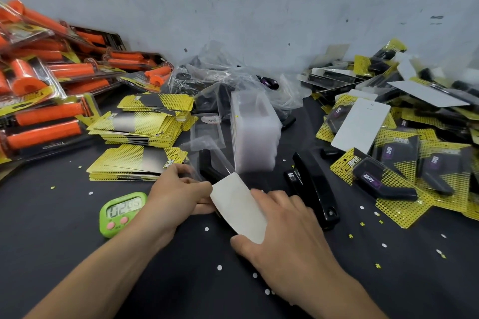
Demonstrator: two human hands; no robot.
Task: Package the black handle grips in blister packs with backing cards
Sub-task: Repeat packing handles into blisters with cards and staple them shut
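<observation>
Left hand (pixel 178 189) and right hand (pixel 285 230) pinch opposite edges of the white-faced backing card (pixel 238 207), judged light and bendable.

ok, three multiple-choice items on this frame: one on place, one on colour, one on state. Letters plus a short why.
1. Where does the green timer lie?
A) just left of the left hand
B) between the hands
C) at the far right of the view

2. What colour are the grips in the packs piled at far left?
A) black
B) orange
C) blue

3. The white-backed card is:
A) lying loose
B) held by one hand only
C) held by both hands

Answers:
1 A: the timer sits beside the left hand, on its outer side.
2 B: the grips show bright orange through the clear plastic.
3 C: the left hand pinches one edge, and the right hand grips the near end with the thumb beneath.
</observation>
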